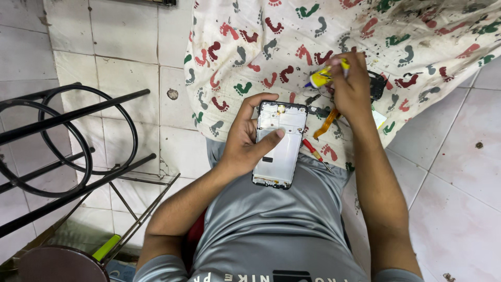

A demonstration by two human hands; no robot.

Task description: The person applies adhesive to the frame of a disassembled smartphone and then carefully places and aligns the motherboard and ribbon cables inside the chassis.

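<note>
My left hand (245, 141) grips the opened phone (280, 143), long axis pointing away from me; my right hand (350, 86) pinches the glue tube (321, 78) just beyond-right of its top edge.

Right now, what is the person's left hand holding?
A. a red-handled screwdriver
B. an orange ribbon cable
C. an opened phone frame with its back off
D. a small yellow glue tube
C: the left hand grips the opened phone frame by its edge, thumb across it, while the yellow tube is up in the right hand and the red-handled screwdriver lies on the cloth.
</note>
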